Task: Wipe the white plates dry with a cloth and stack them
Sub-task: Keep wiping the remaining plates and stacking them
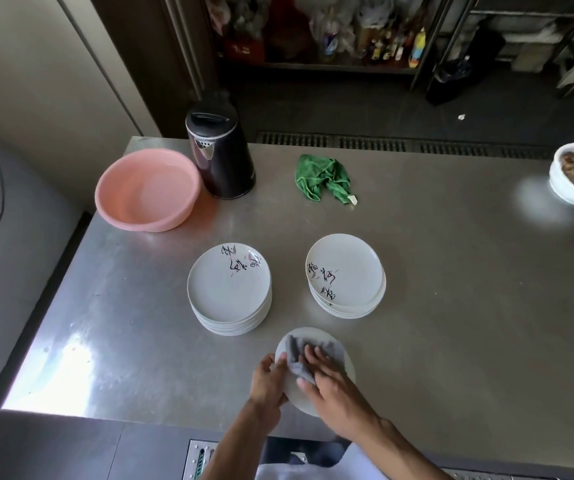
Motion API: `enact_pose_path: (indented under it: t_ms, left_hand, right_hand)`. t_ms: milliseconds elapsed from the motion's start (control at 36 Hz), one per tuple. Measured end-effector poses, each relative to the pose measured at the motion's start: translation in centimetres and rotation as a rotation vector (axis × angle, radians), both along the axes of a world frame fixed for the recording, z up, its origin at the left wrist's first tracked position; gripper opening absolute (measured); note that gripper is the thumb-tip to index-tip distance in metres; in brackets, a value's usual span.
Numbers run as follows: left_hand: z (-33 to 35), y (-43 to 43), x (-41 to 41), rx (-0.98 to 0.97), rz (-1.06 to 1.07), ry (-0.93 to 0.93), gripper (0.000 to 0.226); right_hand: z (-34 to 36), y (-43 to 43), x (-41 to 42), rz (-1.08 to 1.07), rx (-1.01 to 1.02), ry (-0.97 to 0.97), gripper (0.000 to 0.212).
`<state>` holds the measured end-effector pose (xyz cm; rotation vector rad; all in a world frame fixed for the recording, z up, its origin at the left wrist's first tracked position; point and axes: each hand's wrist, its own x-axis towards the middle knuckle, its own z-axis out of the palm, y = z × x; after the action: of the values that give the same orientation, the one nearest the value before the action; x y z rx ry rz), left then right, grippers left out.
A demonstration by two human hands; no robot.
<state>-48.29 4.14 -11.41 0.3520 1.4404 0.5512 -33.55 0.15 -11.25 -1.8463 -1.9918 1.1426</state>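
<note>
Grey cloth (308,358) is pressed onto a white plate (313,332) by the straight fingers of the right hand (334,386), at six o'clock on the steel table (451,306). The plate's rim is gripped by the left hand (268,379). A taller stack (228,289) is seen at eleven o'clock, a lower stack (344,271) at one. Brushed characters on both cannot be read.

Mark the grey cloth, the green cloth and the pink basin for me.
grey cloth (296,349): head view, bare folds left of the fingers.
green cloth (320,174): head view, middle of the crumpled heap.
pink basin (147,223): head view, near outer wall.
</note>
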Motion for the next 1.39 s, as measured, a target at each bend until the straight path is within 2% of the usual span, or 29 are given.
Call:
enact_pose_path:
  t_ms: [111, 278, 389, 472, 528, 667, 750, 833, 889, 944, 1000, 1056, 1167, 1278, 1389]
  left_hand:
    - [0.0, 0.3, -0.4, -0.002, -0.004, 0.031, 0.023]
    - [0.3, -0.5, 0.0, 0.016, -0.008, 0.014, 0.027]
    - [0.6, -0.9, 0.8, 0.009, -0.037, -0.007, 0.022]
    - [0.5, -0.9, 0.7, -0.004, -0.009, 0.022, 0.021]
    - [0.5, -0.9, 0.3, -0.022, 0.018, 0.007, 0.023]
    - [0.4, -0.7, -0.4, -0.021, 0.033, -0.027, 0.029]
    - [0.6, -0.6, -0.3, -0.022, 0.019, -0.040, 0.029]
    - [0.6, -0.6, -0.2, -0.025, 0.017, -0.045, 0.031]
    - [0.6, -0.4, -0.1, -0.033, 0.014, -0.034, 0.033]
    - [0.8, -0.3, -0.1, -0.036, 0.010, -0.023, 0.034]
    - [1.1, -0.3, -0.1, -0.038, 0.009, -0.018, 0.033]
    - [1.2, -0.4, 0.0, -0.044, 0.018, -0.027, 0.031]
    - [1.6, -0.4, 0.3, -0.045, 0.024, -0.101, 0.023]
    - [1.8, -0.3, 0.2, -0.067, 0.020, -0.105, 0.020]
    - [1.9, 0.0, -0.1, -0.055, 0.022, -0.096, 0.016]
  right_hand:
    - [0.2, -2.2, 1.6, 0.010, 0.027, 0.084, 0.060]
    - [0.2, -2.4, 2.2, -0.118, 0.184, 0.048, 0.045]
    - [-0.1, -1.4, 0.7, -0.113, 0.164, -0.151, 0.065]
    - [-0.5, -0.9, 0.2, -0.079, 0.102, -0.230, 0.070]
    - [-0.6, -0.7, 0.5, -0.039, 0.032, -0.210, 0.073]
    - [-0.2, -1.2, 1.9, 0.081, 0.023, -0.150, 0.083]
    - [0.8, -1.3, 2.1, 0.081, 0.109, -0.154, 0.073]
    - [1.3, -1.3, 2.0, 0.098, 0.326, -0.121, 0.047]
    - [1.1, -1.3, 2.2, 0.021, 0.389, -0.038, 0.042]
    - [1.4, -0.8, 2.5, -0.220, 0.388, 0.068, 0.039]
    - [1.4, -0.1, 2.6, -0.396, 0.432, 0.085, 0.040]
    - [1.6, 0.6, 2.1, -0.323, 0.460, 0.075, 0.043]
    - [0.9, 0.2, 0.6, 0.060, 0.309, -0.095, 0.036]
    - [0.4, -0.1, 0.0, 0.071, 0.168, -0.177, 0.055]
    - [0.2, 0.1, -0.5, 0.143, 0.166, -0.247, 0.068]
